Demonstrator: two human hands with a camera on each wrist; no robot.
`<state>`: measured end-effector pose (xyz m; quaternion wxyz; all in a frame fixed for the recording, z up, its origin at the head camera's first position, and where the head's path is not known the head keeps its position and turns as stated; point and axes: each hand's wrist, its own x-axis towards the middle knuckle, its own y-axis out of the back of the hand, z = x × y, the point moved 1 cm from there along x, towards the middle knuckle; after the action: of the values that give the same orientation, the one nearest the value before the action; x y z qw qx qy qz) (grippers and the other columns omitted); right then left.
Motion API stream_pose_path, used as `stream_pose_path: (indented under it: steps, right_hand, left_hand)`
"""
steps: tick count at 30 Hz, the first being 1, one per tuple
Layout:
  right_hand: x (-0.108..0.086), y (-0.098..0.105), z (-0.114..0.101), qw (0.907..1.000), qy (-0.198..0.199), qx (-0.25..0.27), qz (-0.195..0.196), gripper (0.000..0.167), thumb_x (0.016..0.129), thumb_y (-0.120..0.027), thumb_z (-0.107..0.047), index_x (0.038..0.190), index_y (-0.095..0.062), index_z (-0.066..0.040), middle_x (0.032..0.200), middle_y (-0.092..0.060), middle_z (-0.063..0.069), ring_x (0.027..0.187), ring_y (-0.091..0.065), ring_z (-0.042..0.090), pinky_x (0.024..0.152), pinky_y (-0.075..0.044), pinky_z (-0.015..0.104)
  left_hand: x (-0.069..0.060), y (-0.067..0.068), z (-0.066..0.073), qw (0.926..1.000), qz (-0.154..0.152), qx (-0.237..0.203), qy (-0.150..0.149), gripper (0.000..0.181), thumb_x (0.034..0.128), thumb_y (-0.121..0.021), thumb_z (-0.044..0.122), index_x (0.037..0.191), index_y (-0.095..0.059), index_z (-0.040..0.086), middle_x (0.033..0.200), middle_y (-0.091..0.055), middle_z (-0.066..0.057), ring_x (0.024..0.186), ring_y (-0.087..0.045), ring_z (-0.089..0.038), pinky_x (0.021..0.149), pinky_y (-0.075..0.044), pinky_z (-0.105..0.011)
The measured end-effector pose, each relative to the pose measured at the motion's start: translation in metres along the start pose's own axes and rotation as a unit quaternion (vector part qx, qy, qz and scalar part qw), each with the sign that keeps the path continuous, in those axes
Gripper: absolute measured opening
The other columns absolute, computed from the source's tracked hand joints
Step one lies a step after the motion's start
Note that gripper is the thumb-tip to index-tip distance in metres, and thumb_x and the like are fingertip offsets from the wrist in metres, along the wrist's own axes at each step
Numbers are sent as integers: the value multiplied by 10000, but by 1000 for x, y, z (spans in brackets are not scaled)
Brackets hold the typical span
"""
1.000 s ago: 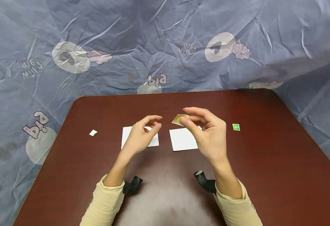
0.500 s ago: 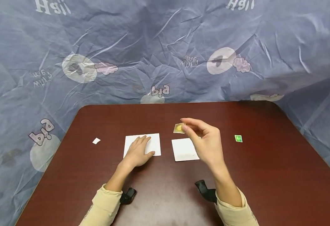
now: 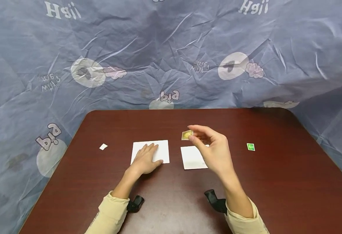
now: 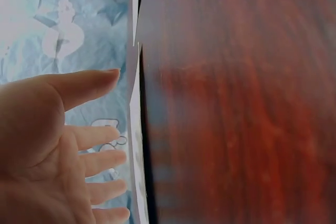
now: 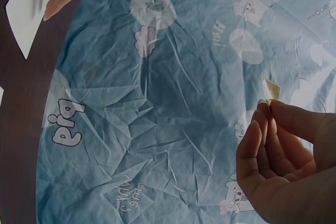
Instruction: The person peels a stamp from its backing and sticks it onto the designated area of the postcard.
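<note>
In the head view my right hand (image 3: 216,148) pinches a small yellow stamp (image 3: 186,135) with a pale border between thumb and fingertips. It is held up above the table, near the far edge of the right white card (image 3: 192,158), which the hand partly covers. The right wrist view shows the stamp (image 5: 272,88) tilted, nearly edge-on. My left hand (image 3: 144,161) lies with straight, spread fingers over the left white card (image 3: 163,151) and appears to rest on it. From the left wrist, the card (image 4: 137,150) shows edge-on beyond the fingertips.
A green stamp (image 3: 251,147) lies on the dark red table (image 3: 288,182) to the right. At the left is a small white piece (image 3: 103,146). Patterned blue-grey cloth (image 3: 147,58) hangs behind the table. Black wrist mounts (image 3: 216,202) stick out at both wrists.
My left hand, raised with fingers curled a second ago, has come down flat over the left card. The right hand keeps its pinch on the yellow stamp. The head view has shifted slightly.
</note>
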<state>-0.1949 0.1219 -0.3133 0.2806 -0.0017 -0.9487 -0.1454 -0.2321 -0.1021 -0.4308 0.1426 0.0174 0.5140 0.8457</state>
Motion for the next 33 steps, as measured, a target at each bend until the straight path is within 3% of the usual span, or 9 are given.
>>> stream_pose_path:
  steps: [8,18,23,28,33]
  right_hand:
    - [4,-6,9,9997,-229,32,-40,234,800,-726,61,1026,-708,1,829,-692,122,724,-641,119,664,-509,195]
    - [9,-15,31,9960,-803,-244,-321,207,836,-710,14,1043,-711,9,820,-702,125,673,-650,96,634,-504,179]
    - [10,-15,38,9929,-1091,-144,-443,207,866,-675,10,1071,-702,19,835,-705,141,670,-651,85,634,-502,181]
    - [12,-15,40,9901,-1245,-190,-620,246,855,-680,18,1100,-695,1,862,-703,127,734,-670,197,637,-498,188]
    - [11,-15,40,9881,-1344,-239,-714,281,834,-700,25,1113,-690,-14,882,-699,117,784,-675,219,678,-516,201]
  left_hand:
    - [0,-1,-5,9990,-433,25,74,718,935,-597,383,1495,-284,60,1555,-183,-149,1423,-67,-365,1109,-68,-555]
    - [7,-3,-2,9996,-222,115,-149,730,926,-601,397,1493,-288,59,1558,-181,-138,1425,-66,-357,1108,-77,-556]
    - [10,-5,-1,9994,-273,153,-175,731,921,-607,400,1492,-296,65,1558,-186,-130,1424,-78,-354,1108,-85,-555]
    - [10,-6,-1,9988,-435,143,-187,737,920,-605,408,1495,-291,70,1561,-177,-123,1424,-82,-352,1109,-81,-552]
    - [10,-8,0,9984,-487,189,-231,729,920,-606,406,1492,-302,72,1559,-180,-131,1421,-94,-363,1105,-90,-560]
